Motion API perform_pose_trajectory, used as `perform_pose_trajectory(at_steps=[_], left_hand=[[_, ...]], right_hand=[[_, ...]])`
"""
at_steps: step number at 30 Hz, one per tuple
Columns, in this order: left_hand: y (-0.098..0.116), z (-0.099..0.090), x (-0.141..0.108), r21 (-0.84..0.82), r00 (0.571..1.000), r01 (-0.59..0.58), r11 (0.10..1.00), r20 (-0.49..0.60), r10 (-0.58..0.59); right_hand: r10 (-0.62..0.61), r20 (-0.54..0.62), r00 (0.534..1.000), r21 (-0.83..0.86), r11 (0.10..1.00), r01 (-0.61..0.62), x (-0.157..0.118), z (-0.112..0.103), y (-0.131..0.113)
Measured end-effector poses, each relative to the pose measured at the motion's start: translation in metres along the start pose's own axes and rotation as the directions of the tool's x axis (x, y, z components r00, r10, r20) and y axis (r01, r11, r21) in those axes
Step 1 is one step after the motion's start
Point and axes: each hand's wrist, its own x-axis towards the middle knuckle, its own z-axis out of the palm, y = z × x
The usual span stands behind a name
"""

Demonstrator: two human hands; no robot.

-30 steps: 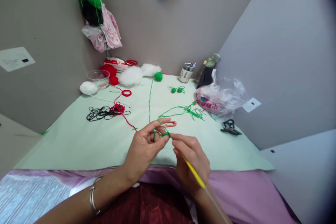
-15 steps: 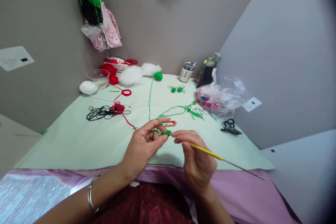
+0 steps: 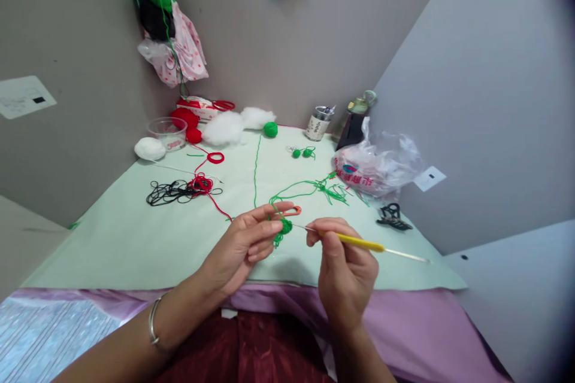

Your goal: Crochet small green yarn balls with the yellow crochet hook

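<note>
Between the thumb and fingers of my left hand is pinched a small piece of green crochet, with loose green loops dangling under it. My right hand grips a crochet hook by its yellow handle. The hook's thin metal tip points left and reaches the crochet; whether it sits in a stitch I cannot tell. Just behind my left fingertips lies an orange stitch marker, partly covered. Green yarn trails from the work toward a green tangle at the right.
Black cord and red yarn lie tangled at left. Farther back are a clear tub, white stuffing, a green ball and a pen can. A plastic bag and black hair clip lie right.
My right hand has drawn slightly right, and the hook lies more level. My left fingers have regripped the crochet, which now shows more fully, with green loops hanging below.
</note>
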Motion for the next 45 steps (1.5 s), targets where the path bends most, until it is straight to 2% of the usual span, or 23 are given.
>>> perform_pose_trajectory(at_steps=[1, 3, 8, 11, 14, 16, 19, 21, 23, 24, 25, 27, 28, 29, 31, 33, 34, 36, 37, 39, 41, 43, 45], left_hand=[[0.0, 0.001, -0.001, 0.026, 1.0, -0.01, 1.0, -0.001, 0.01], [-0.001, 0.004, -0.002, 0.077, 1.0, -0.016, 0.997, -0.006, 0.016], [-0.006, 0.009, -0.001, 0.154, 0.993, -0.081, 0.985, -0.067, 0.092], [-0.004, 0.008, -0.001, 0.142, 0.997, -0.049, 0.989, -0.058, 0.058], [0.0, 0.004, 0.0, 0.086, 0.997, 0.074, 0.994, 0.004, -0.074], [0.002, 0.002, 0.001, 0.046, 0.993, 0.115, 0.992, 0.035, -0.116], [0.002, 0.003, 0.002, 0.016, 0.997, 0.071, 0.997, 0.038, -0.072], [-0.001, 0.006, 0.002, 0.056, 1.0, -0.018, 0.998, -0.01, 0.019], [-0.006, 0.01, 0.002, 0.143, 0.988, -0.119, 0.983, -0.081, 0.131], [-0.009, 0.011, 0.001, 0.179, 0.98, -0.15, 0.972, -0.104, 0.171], [-0.011, 0.012, 0.001, 0.192, 0.977, -0.159, 0.969, -0.113, 0.182], [-0.012, 0.012, 0.001, 0.137, 0.992, -0.086, 0.987, -0.084, 0.098], [-0.011, 0.011, 0.002, 0.081, 0.998, -0.025, 0.996, -0.057, 0.03], [-0.009, 0.011, 0.002, 0.022, 0.999, 0.032, 0.999, -0.029, -0.031], [-0.006, 0.01, 0.003, -0.066, 0.997, 0.071, 0.995, -0.012, -0.071], [-0.005, 0.011, 0.003, -0.071, 0.998, -0.018, 0.997, -0.067, 0.013], [-0.005, 0.013, 0.003, -0.046, 0.992, -0.076, 0.996, -0.103, 0.071], [-0.007, 0.015, 0.002, -0.001, 0.981, -0.133, 0.991, -0.143, 0.131], [-0.008, 0.016, 0.002, -0.002, 0.985, -0.109, 0.994, -0.133, 0.108], [-0.008, 0.015, 0.003, -0.043, 0.997, 0.005, 0.999, -0.075, -0.009], [-0.007, 0.012, 0.004, -0.075, 0.997, 0.076, 0.994, -0.029, -0.078], [-0.006, 0.01, 0.005, -0.055, 0.999, 0.021, 0.998, -0.049, -0.024], [-0.006, 0.01, 0.004, 0.023, 0.994, -0.067, 0.998, -0.089, 0.068]], right_hand=[[0.061, -0.004, 0.998, 0.068, 0.996, -0.061, 0.002, 0.0, -0.001], [0.097, 0.023, 0.995, 0.107, 0.989, -0.099, 0.005, 0.001, -0.001], [0.022, 0.076, 0.997, 0.015, 1.0, -0.023, 0.001, 0.004, 0.0], [0.02, 0.076, 0.997, 0.025, 0.999, -0.022, -0.001, 0.002, -0.002], [0.147, 0.035, 0.989, 0.169, 0.974, -0.151, 0.002, -0.002, 0.0], [0.258, 0.027, 0.966, 0.323, 0.912, -0.252, 0.008, -0.006, 0.002], [0.361, 0.109, 0.926, 0.454, 0.811, -0.37, 0.014, -0.008, 0.003], [0.351, 0.154, 0.924, 0.406, 0.83, -0.383, 0.013, -0.006, 0.002], [0.235, 0.129, 0.963, 0.203, 0.945, -0.258, 0.007, -0.002, 0.003], [0.123, 0.098, 0.987, 0.053, 0.99, -0.129, 0.004, 0.0, 0.004], [-0.014, 0.082, 0.996, -0.106, 0.994, 0.023, 0.0, 0.001, 0.005], [-0.287, 0.084, 0.954, -0.333, 0.894, 0.299, -0.005, 0.002, 0.006], [-0.367, 0.098, 0.925, -0.375, 0.848, 0.376, -0.006, 0.001, 0.006], [-0.391, 0.073, 0.918, -0.372, 0.843, 0.389, -0.005, 0.001, 0.006], [-0.217, 0.035, 0.976, -0.269, 0.938, 0.218, -0.002, -0.001, 0.003], [-0.053, -0.001, 0.999, -0.121, 0.991, 0.052, 0.002, 0.0, 0.001], [-0.018, 0.004, 1.0, -0.091, 0.996, 0.018, 0.003, 0.001, 0.0], [-0.089, 0.033, 0.995, -0.157, 0.983, 0.093, 0.003, 0.004, 0.003], [-0.163, 0.047, 0.985, -0.225, 0.959, 0.17, 0.001, 0.005, 0.005], [-0.308, 0.05, 0.95, -0.315, 0.898, 0.308, -0.001, 0.005, 0.008], [-0.2, 0.007, 0.98, -0.265, 0.945, 0.194, -0.001, 0.003, 0.009], [-0.012, -0.061, 0.998, -0.063, 0.998, 0.009, 0.002, 0.001, 0.007], [0.114, -0.042, 0.993, 0.108, 0.988, -0.109, 0.006, 0.0, 0.005]])
